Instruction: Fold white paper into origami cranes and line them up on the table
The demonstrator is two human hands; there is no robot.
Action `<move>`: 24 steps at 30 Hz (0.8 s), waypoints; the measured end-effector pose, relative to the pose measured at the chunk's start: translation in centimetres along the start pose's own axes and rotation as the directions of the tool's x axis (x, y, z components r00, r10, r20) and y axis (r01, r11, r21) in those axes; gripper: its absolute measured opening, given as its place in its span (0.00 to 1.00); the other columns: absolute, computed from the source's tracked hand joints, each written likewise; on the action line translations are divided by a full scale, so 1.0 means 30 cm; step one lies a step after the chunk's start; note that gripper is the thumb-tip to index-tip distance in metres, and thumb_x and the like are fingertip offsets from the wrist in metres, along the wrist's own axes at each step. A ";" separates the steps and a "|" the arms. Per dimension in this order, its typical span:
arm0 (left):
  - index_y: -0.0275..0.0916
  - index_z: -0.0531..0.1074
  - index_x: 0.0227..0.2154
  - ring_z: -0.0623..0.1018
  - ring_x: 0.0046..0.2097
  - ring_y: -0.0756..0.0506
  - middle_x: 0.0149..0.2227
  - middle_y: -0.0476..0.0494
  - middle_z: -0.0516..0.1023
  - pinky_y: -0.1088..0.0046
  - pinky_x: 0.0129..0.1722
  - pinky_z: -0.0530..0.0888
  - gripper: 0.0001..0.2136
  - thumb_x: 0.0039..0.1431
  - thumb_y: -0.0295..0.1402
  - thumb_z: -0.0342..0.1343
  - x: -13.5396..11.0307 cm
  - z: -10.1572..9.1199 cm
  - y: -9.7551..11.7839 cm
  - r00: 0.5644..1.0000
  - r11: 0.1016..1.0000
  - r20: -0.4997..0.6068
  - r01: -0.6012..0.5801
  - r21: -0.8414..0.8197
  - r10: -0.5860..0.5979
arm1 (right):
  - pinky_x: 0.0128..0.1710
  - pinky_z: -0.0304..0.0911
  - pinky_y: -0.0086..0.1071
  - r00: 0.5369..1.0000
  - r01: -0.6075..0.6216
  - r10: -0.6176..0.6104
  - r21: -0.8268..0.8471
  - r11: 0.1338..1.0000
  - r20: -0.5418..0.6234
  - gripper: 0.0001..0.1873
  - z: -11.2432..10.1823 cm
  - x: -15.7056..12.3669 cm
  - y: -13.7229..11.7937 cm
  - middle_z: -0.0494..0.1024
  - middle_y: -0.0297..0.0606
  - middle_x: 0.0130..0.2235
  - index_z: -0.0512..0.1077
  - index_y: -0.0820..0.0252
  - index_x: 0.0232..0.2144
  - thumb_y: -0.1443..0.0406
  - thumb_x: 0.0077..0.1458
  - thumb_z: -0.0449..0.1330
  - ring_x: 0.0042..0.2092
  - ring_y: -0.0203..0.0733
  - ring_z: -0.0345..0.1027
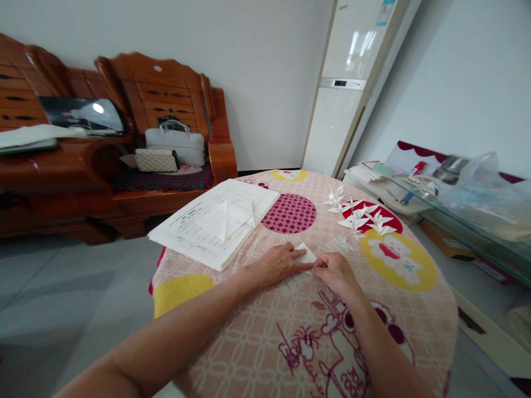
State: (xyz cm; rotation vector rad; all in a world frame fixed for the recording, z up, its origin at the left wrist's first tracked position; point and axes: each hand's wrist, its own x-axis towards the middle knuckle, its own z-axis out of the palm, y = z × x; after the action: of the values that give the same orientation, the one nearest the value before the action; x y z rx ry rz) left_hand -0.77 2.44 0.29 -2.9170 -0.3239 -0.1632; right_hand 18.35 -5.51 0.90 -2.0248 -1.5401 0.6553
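Note:
A small folded piece of white paper lies on the round table, between my two hands. My left hand rests on the table at the paper's left side, fingers stretched out, the tips touching the paper and one finger along its lower edge. At the lower right corner my right hand pinches the paper between thumb and fingers. Beyond my hands, to the right, stand several white folded-paper cranes. On the left a stack of printed sheets bears a creased square of white paper.
A patterned cloth covers the table. To the right is a glass-topped stand with a plastic bag and clutter. Behind stand a wooden sofa with a grey bag and a tall white cabinet unit.

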 end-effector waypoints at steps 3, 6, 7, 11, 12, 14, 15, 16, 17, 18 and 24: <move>0.55 0.56 0.62 0.69 0.49 0.43 0.60 0.44 0.64 0.68 0.47 0.68 0.24 0.66 0.29 0.44 0.000 -0.002 0.000 1.000 1.000 -0.003 0.006 -0.021 -0.006 | 0.25 0.52 0.29 1.000 -0.027 0.026 -0.086 0.996 -0.007 0.04 0.005 -0.007 -0.027 0.75 0.34 0.21 0.74 0.58 0.19 0.67 0.41 0.61 0.26 0.38 0.66; 0.54 0.58 0.61 0.69 0.49 0.43 0.61 0.43 0.64 0.67 0.47 0.68 0.23 0.65 0.30 0.45 0.000 0.001 -0.001 1.000 1.000 -0.008 0.000 -0.022 0.000 | 0.24 0.48 0.29 0.999 -0.037 0.034 -0.097 0.995 -0.037 0.05 -0.006 -0.015 -0.014 0.71 0.33 0.17 0.73 0.58 0.16 0.70 0.39 0.60 0.23 0.36 0.63; 0.54 0.59 0.61 0.69 0.49 0.43 0.61 0.43 0.64 0.67 0.46 0.68 0.22 0.65 0.30 0.45 0.000 0.004 -0.002 1.000 1.000 -0.010 -0.003 -0.022 0.003 | 0.23 0.48 0.29 0.998 -0.043 0.038 -0.090 0.995 -0.054 0.05 -0.017 -0.019 0.002 0.70 0.32 0.16 0.72 0.57 0.15 0.71 0.38 0.60 0.22 0.36 0.62; 0.55 0.58 0.61 0.69 0.50 0.42 0.61 0.43 0.64 0.67 0.46 0.68 0.23 0.65 0.29 0.45 0.000 0.021 -0.003 1.000 0.999 -0.020 0.012 -0.030 -0.012 | 0.20 0.47 0.27 0.992 -0.113 0.110 -0.058 0.992 -0.060 0.07 -0.085 -0.037 0.099 0.69 0.30 0.14 0.69 0.58 0.12 0.71 0.35 0.59 0.20 0.34 0.59; 0.56 0.58 0.61 0.69 0.50 0.43 0.61 0.44 0.64 0.68 0.46 0.68 0.23 0.66 0.29 0.45 0.000 0.025 -0.003 1.000 0.999 -0.020 0.018 -0.034 -0.019 | 0.20 0.47 0.26 0.991 -0.121 0.118 -0.043 0.992 -0.062 0.07 -0.100 -0.040 0.117 0.68 0.30 0.14 0.68 0.59 0.12 0.71 0.35 0.59 0.19 0.34 0.59; 0.56 0.58 0.61 0.69 0.50 0.43 0.61 0.45 0.64 0.68 0.46 0.68 0.23 0.66 0.29 0.44 0.002 0.029 -0.002 0.999 0.999 -0.019 0.028 -0.040 -0.029 | 0.19 0.49 0.26 0.989 -0.082 0.081 -0.003 0.997 -0.120 0.06 -0.113 -0.043 0.129 0.68 0.29 0.14 0.68 0.59 0.13 0.69 0.36 0.60 0.19 0.34 0.60; 0.56 0.58 0.61 0.69 0.50 0.43 0.61 0.45 0.64 0.68 0.46 0.68 0.22 0.66 0.30 0.44 0.002 0.029 -0.001 0.999 0.999 -0.020 0.030 -0.040 -0.030 | 0.20 0.50 0.26 0.989 -0.037 0.043 0.048 0.998 -0.144 0.05 -0.109 -0.043 0.123 0.69 0.30 0.15 0.69 0.60 0.15 0.68 0.38 0.59 0.19 0.34 0.60; 0.56 0.58 0.61 0.69 0.50 0.43 0.61 0.44 0.64 0.68 0.46 0.68 0.22 0.66 0.30 0.44 0.003 0.028 0.000 0.999 0.999 -0.020 0.026 -0.039 -0.027 | 0.20 0.53 0.26 0.988 0.016 0.003 0.122 0.992 -0.153 0.04 -0.098 -0.040 0.109 0.71 0.30 0.17 0.72 0.60 0.19 0.66 0.41 0.58 0.20 0.34 0.61; 0.55 0.59 0.61 0.69 0.49 0.43 0.61 0.44 0.64 0.68 0.46 0.68 0.22 0.67 0.30 0.44 0.004 0.026 0.000 1.000 0.999 -0.021 0.022 -0.037 -0.022 | 0.21 0.55 0.26 0.988 0.073 -0.047 0.174 0.982 -0.150 0.06 -0.081 -0.037 0.092 0.73 0.32 0.19 0.73 0.61 0.22 0.65 0.44 0.57 0.21 0.35 0.63; 0.55 0.59 0.61 0.70 0.49 0.43 0.61 0.43 0.65 0.68 0.46 0.68 0.21 0.66 0.30 0.44 0.004 0.024 0.001 1.000 0.999 -0.022 0.016 -0.033 -0.017 | 0.23 0.57 0.26 0.987 0.119 -0.094 0.194 0.974 -0.132 0.08 -0.061 -0.032 0.073 0.75 0.33 0.21 0.74 0.61 0.24 0.65 0.46 0.56 0.22 0.36 0.65; 0.52 0.62 0.59 0.72 0.48 0.43 0.58 0.42 0.68 0.67 0.47 0.70 0.20 0.66 0.30 0.45 -0.003 0.008 -0.008 0.998 0.998 -0.038 -0.047 -0.037 0.045 | 0.28 0.60 0.29 0.975 0.218 -0.215 0.067 0.974 -0.047 0.16 0.017 -0.011 0.019 0.77 0.36 0.24 0.80 0.65 0.36 0.70 0.44 0.57 0.26 0.38 0.68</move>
State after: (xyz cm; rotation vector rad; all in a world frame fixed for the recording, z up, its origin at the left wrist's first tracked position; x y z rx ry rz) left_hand -0.89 2.71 0.08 -2.9521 -0.2503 -0.2185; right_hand 18.36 -5.91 0.15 -1.7740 -1.6599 0.5722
